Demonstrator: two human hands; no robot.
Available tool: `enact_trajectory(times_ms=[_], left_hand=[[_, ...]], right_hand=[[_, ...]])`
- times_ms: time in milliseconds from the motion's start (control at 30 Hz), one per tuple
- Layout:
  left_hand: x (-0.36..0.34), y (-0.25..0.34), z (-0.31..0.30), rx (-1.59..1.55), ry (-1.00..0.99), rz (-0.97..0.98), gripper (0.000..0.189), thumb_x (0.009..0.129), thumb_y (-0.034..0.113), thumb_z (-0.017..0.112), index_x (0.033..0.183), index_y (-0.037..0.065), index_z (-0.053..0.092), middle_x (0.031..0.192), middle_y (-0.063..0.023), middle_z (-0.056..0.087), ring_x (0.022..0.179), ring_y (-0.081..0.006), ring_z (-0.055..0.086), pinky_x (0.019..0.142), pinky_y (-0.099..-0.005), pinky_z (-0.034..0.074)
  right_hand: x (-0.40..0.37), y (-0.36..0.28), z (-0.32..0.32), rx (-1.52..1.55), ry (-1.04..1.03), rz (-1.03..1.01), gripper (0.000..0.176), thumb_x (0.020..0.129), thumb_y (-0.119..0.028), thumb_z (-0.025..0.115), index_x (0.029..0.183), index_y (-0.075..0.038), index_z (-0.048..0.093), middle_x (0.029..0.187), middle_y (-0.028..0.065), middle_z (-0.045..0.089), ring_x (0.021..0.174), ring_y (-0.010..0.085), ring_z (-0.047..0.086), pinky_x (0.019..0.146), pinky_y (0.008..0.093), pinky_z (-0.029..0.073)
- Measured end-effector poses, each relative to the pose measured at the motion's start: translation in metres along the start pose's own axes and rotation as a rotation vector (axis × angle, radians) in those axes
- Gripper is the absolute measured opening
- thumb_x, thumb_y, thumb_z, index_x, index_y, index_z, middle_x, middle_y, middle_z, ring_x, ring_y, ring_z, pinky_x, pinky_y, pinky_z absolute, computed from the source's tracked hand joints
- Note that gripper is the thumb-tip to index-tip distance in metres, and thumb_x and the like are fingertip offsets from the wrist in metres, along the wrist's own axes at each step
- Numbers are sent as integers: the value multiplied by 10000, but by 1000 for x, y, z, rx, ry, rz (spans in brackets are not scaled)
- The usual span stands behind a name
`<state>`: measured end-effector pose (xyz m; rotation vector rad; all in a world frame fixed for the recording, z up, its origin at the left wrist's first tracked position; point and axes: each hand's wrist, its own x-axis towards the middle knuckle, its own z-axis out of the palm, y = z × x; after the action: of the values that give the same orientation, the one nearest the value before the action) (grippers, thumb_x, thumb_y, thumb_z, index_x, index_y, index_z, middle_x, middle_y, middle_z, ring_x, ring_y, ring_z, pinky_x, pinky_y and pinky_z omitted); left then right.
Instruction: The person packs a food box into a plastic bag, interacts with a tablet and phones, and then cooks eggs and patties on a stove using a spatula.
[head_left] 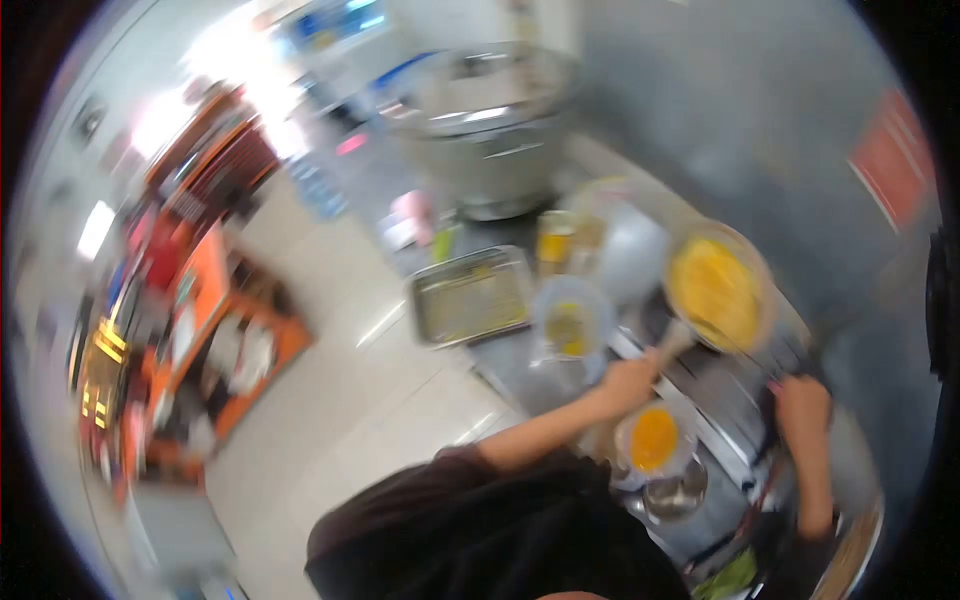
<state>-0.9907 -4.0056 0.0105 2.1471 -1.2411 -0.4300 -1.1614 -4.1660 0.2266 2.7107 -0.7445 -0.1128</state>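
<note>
My left hand (632,385) is closed around a pale handle (678,340) that runs up to a round pan (765,288) with a tan rim. Yellow food (715,285) fills the pan; blur hides whether handle and pan are joined. My right hand (803,405) is curled lower right of the pan, by a dark shape with a pink spot. Blur keeps me from making out what its fingers hold. Below my left hand sits a container of orange-yellow food (654,440), beside a metal bowl (677,492).
A metal tray (425,318) and a clear tub (600,300) stand left of the pan. Behind them are a yellow-labelled jar (555,240) and a large lidded pot (490,150). A grey wall (720,110) borders the right; orange shelving (215,290) stands across the floor.
</note>
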Motion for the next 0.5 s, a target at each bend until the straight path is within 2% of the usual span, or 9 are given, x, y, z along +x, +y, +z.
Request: enact_trajectory(times_ms=[33,67,133,167,233,267,300,367,500], left_hand=[[-5,5,-3,-18,102,2,474,743,140,547,1149,-57,401,730,-220,612,691,-355,629,579,-438,499],[-2,3,5,33,67,-44,398,721,146,590,1020,-42,409,684,-195,604,608,-337,626,505,-413,491],[2,0,15,79,147,-26,396,681,137,642,935,-22,383,651,-172,598,552,-324,617,452,-396,476],[-1,2,17,81,158,-43,396,681,137,642,935,-22,383,651,-172,598,552,-324,617,452,-396,476],[2,5,17,45,123,-30,476,641,125,680,959,-41,367,644,-161,595,568,-324,622,460,-393,479],[3,6,18,48,126,-20,476,641,125,680,959,-41,367,644,-161,595,568,-324,622,460,-393,479],[2,6,19,48,131,-15,490,638,122,684,965,-42,359,642,-162,594,569,-325,623,463,-396,480],[1,6,17,47,144,-26,504,635,120,689,972,-44,351,640,-162,594,570,-325,623,466,-398,481],[-1,0,12,77,66,-55,573,642,160,696,1043,-60,351,680,-175,609,604,-324,635,494,-399,496]], right_hand=[[-2,9,-15,56,41,-80,194,802,-220,570,732,-57,647,760,162,621,699,330,603,619,432,462],[0,30,-14,191,-68,11,197,796,-234,586,743,-53,644,775,168,622,694,338,608,604,430,459],[-9,34,-26,97,58,-24,210,790,-248,604,736,-50,646,719,165,616,698,343,613,593,417,473],[-9,25,-24,99,62,-44,210,790,-248,604,736,-50,646,719,165,616,698,343,613,593,417,473],[-10,2,-10,-70,1,50,226,788,-200,597,675,-6,622,672,188,586,663,363,573,596,451,431],[-7,-8,9,-133,55,-64,212,796,-190,586,678,-19,629,655,175,593,652,335,595,586,431,451],[-1,-26,19,-199,-1,-122,176,792,-172,583,682,-46,638,661,150,611,651,279,627,572,378,483],[8,-64,45,-271,72,-130,140,787,-140,576,683,-75,644,680,116,626,649,236,645,563,336,504],[36,-111,63,-201,225,-258,125,763,-106,552,701,-85,658,681,86,633,645,202,646,556,318,512]])
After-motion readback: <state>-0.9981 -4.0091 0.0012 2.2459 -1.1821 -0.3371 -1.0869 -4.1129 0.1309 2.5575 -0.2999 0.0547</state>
